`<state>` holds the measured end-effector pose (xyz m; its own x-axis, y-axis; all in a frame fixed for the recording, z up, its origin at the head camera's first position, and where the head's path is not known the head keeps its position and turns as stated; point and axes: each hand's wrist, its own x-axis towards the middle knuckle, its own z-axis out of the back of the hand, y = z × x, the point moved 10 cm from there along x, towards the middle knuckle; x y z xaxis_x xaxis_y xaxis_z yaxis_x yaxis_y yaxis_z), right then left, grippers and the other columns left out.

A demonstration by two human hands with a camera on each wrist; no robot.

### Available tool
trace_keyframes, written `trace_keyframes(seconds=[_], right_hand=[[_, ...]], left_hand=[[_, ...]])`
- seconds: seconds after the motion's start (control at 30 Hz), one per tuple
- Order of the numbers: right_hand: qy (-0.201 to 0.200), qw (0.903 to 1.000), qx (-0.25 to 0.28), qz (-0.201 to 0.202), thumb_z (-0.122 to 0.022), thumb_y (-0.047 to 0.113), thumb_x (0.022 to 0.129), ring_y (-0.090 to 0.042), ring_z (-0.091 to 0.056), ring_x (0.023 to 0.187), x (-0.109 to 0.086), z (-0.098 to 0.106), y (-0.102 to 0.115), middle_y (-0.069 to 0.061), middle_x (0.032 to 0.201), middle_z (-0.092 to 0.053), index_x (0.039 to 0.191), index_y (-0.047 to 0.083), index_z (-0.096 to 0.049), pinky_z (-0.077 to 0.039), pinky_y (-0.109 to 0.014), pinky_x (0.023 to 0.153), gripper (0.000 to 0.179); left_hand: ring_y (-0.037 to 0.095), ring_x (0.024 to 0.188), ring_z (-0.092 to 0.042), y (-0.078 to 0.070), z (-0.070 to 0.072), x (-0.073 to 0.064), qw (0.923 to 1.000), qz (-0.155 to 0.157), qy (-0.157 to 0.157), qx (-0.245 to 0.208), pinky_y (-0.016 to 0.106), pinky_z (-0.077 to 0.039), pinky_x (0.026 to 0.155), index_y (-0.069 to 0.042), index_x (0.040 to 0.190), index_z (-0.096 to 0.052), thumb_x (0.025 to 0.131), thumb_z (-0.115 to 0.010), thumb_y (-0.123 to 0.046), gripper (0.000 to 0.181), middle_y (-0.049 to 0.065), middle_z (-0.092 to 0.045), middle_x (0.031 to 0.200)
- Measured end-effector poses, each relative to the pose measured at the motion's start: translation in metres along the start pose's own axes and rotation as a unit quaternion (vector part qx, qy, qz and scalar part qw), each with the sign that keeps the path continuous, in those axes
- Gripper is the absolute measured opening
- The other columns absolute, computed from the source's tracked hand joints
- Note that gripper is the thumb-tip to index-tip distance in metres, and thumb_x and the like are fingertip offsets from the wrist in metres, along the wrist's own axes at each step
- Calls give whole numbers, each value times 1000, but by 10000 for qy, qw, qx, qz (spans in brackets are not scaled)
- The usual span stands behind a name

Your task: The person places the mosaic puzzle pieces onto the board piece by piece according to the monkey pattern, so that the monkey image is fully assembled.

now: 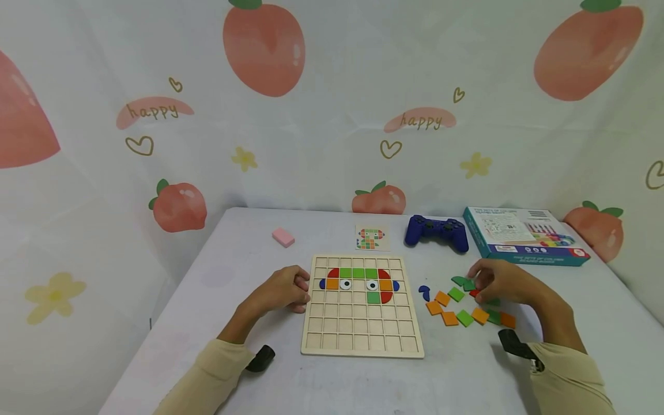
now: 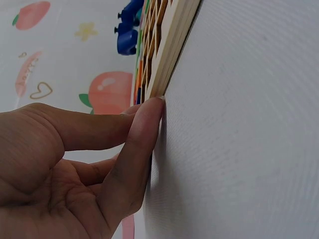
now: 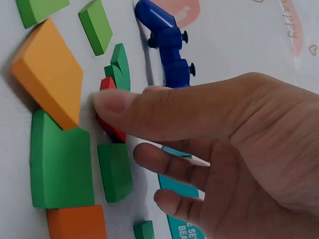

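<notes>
A wooden grid board (image 1: 344, 327) lies on the white table, with red, green, orange and blue tiles and two eye tiles in its upper cells. At its left edge my left hand (image 1: 282, 288) pinches the rim between thumb and finger, as the left wrist view shows. To the right of the board my right hand (image 1: 503, 281) is down among loose tiles. Its thumb and index finger close about a red tile (image 3: 118, 133), which the thumb partly hides. Dark green tiles (image 3: 115, 172) and an orange tile (image 3: 52, 74) lie close by.
Several orange and green tiles and blue pieces (image 1: 425, 291) are scattered right of the board. Behind it lie a pattern card (image 1: 372, 237) and a blue game controller (image 1: 437, 231). A boxed set (image 1: 524, 233) is at back right, a pink block (image 1: 283, 237) at back left.
</notes>
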<state>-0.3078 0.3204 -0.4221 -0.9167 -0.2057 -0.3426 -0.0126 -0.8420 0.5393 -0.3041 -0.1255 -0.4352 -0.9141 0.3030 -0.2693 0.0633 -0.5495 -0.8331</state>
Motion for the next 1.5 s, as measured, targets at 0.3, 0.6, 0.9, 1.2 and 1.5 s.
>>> trace_keyframes(seconds=[0.3, 0.6, 0.9, 1.2, 1.5], right_hand=[[-32, 9999, -50, -81, -87, 14, 84, -24, -64, 94, -2, 5, -8, -8, 104, -72, 126, -1, -67, -59, -57, 91, 48], [-187, 9998, 25, 41, -87, 16, 84, -27, -66, 99, 1, 6, -4, -12, 108, -73, 126, -2, -67, -59, -57, 93, 49], [-213, 9997, -23, 116, -84, 13, 84, -27, -66, 98, 3, 5, -4, -12, 109, -73, 128, -2, -67, -59, -58, 92, 50], [-267, 9995, -147, -65, -81, 18, 88, -29, -65, 99, 2, 6, -5, -16, 112, -72, 128, -1, -69, -60, -54, 89, 47], [-479, 9981, -183, 338, -80, 25, 89, -26, -58, 95, 7, -4, 33, -8, 105, -69, 124, 3, -74, -52, -33, 74, 42]], left_hand=[[17, 75, -66, 1, 1, 0, 10000, 33, -36, 57, 29, -65, 70, 6, 133, -59, 92, -73, 2, 44, 12, -62, 106], [17, 75, -65, 3, 1, 0, 10000, 9, -27, 16, 29, -65, 70, 7, 132, -59, 91, -73, 2, 44, 12, -61, 106], [18, 75, -66, 2, 0, 1, 10000, -25, -43, 11, 27, -64, 68, 7, 132, -58, 91, -73, 2, 44, 13, -61, 105], [18, 76, -65, 2, 0, 0, 10000, 4, -55, -30, 31, -65, 71, 7, 133, -58, 92, -73, 2, 44, 13, -61, 106], [18, 75, -66, 2, -1, 1, 10000, -5, -42, 10, 30, -65, 70, 7, 133, -58, 91, -73, 2, 44, 13, -61, 106]])
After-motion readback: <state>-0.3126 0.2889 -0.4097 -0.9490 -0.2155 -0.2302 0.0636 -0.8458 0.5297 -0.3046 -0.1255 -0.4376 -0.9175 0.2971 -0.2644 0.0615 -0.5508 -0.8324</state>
